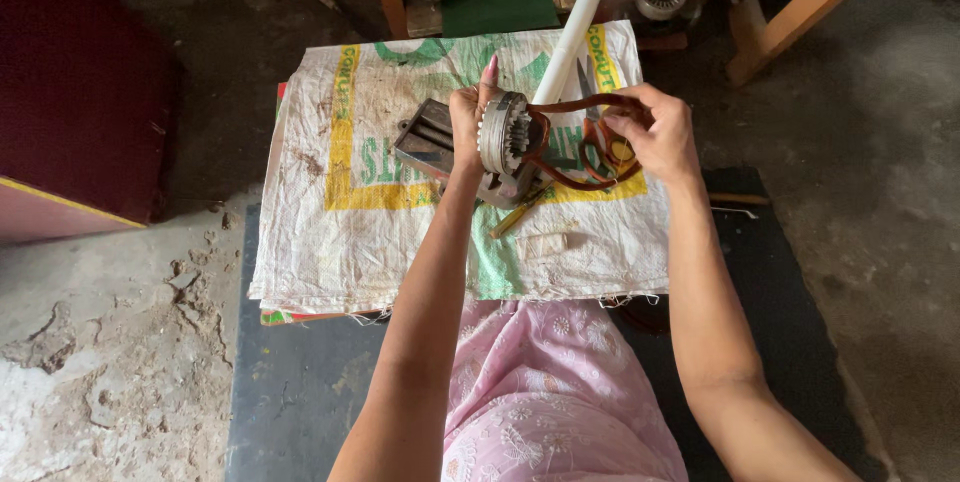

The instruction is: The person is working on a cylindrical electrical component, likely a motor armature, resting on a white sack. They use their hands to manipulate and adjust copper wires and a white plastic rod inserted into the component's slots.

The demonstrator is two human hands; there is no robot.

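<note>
stator [503,134] upright over sack [330,192], gripped by left hand [466,122] to steady it; coil [585,147] at 3 o'clock, pinched by right hand [652,132] for feeding into slots.

We see a dull grey metal stator [503,132], glossy reddish-brown wire coils [590,142], a coarse woven plastic sack [330,222], and rough concrete floor [100,342].

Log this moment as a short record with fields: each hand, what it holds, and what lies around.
left hand: left hand grips a round slotted metal core, held upright
right hand: right hand pinches a bundle of reddish-brown wire loops running into the core
surface: woven printed sack spread over a low stand
nearby: white tube, dark metal plate, scissors partly hidden behind the loops
</note>
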